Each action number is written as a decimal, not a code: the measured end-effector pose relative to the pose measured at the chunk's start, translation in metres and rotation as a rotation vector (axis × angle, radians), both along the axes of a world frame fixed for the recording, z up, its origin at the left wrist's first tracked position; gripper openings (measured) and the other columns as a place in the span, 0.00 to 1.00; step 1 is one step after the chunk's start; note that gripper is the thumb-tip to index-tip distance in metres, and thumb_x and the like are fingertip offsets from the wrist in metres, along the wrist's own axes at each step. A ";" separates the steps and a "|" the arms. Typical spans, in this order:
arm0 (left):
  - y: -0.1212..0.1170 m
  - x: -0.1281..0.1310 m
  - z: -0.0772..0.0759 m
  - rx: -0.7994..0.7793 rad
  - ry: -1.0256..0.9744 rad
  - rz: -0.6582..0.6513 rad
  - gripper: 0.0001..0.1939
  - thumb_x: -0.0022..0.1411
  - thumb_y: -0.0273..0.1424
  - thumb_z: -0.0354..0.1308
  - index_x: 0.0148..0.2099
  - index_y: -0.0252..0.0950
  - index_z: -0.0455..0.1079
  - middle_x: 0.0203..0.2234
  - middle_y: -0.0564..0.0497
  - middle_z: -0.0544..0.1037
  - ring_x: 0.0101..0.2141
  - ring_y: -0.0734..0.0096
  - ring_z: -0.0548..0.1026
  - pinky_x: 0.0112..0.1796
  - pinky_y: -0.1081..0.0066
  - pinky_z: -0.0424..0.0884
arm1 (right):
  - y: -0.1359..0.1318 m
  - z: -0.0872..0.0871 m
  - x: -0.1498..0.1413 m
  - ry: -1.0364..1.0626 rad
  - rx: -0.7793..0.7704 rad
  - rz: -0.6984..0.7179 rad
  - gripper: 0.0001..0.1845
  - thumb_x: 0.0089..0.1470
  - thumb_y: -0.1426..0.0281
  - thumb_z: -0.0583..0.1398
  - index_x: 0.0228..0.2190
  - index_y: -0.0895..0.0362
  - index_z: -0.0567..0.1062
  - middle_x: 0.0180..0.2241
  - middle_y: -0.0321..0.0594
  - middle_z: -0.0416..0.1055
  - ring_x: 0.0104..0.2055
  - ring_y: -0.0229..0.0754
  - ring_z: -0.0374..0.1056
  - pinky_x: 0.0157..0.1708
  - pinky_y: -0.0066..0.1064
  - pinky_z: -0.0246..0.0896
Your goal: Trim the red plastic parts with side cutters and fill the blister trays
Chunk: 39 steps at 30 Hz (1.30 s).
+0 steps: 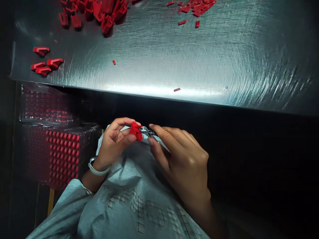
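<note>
Between the thumb and fingers of my left hand [116, 141] is a small red plastic part [136, 131]. My right hand [183, 152] is closed around a pair of nippers [149, 131], whose metal jaws meet the right side of the red part. Most of the nippers' handles are hidden by my fingers. Both hands are above my lap, just in front of the table edge. Whether the jaws are closed on the plastic is too small to tell.
On the metal table [149, 49] lie a pile of red clip-like parts [96, 11], several angular red pieces [42, 70] and a heap of small red scraps [194, 6]. Loose scraps [176, 89] lie nearer the edge. Clear trays of red parts [63, 156] stand at the lower left.
</note>
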<state>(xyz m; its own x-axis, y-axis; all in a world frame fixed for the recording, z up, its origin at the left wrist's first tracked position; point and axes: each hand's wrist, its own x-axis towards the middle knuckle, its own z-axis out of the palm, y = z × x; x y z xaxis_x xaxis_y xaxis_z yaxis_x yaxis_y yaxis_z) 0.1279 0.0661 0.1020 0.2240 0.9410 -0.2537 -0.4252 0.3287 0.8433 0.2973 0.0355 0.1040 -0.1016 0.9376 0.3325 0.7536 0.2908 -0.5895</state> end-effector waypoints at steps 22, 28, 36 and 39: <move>-0.005 0.002 -0.001 0.122 0.217 0.119 0.17 0.55 0.39 0.77 0.45 0.43 0.80 0.39 0.52 0.86 0.38 0.69 0.84 0.40 0.73 0.80 | -0.001 0.003 0.000 -0.109 0.042 -0.043 0.16 0.74 0.63 0.55 0.43 0.60 0.79 0.36 0.46 0.79 0.33 0.45 0.70 0.35 0.37 0.61; -0.006 0.002 0.002 0.090 0.255 0.145 0.17 0.53 0.42 0.77 0.44 0.43 0.82 0.38 0.51 0.86 0.37 0.67 0.85 0.38 0.71 0.82 | 0.001 0.006 0.000 -0.146 0.035 -0.038 0.14 0.74 0.64 0.55 0.42 0.57 0.79 0.35 0.45 0.79 0.32 0.45 0.69 0.34 0.37 0.61; -0.007 0.002 -0.001 0.080 0.232 0.153 0.16 0.54 0.41 0.77 0.44 0.44 0.83 0.37 0.51 0.87 0.34 0.69 0.85 0.37 0.73 0.82 | 0.004 0.003 0.000 -0.118 0.044 -0.004 0.18 0.74 0.61 0.55 0.40 0.58 0.79 0.29 0.42 0.75 0.29 0.43 0.67 0.31 0.34 0.59; -0.007 0.002 0.000 0.097 0.216 0.170 0.14 0.54 0.39 0.77 0.44 0.46 0.84 0.38 0.52 0.87 0.36 0.70 0.85 0.39 0.74 0.82 | 0.005 0.000 -0.001 -0.112 0.058 -0.001 0.17 0.73 0.59 0.57 0.40 0.59 0.79 0.28 0.41 0.75 0.29 0.43 0.67 0.32 0.34 0.59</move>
<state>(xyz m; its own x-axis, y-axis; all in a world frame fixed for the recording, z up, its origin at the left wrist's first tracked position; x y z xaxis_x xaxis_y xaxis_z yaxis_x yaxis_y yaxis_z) 0.1297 0.0590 0.1015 0.0121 0.9827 -0.1850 -0.2746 0.1812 0.9443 0.2962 0.0407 0.1045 -0.1403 0.9173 0.3728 0.8141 0.3211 -0.4838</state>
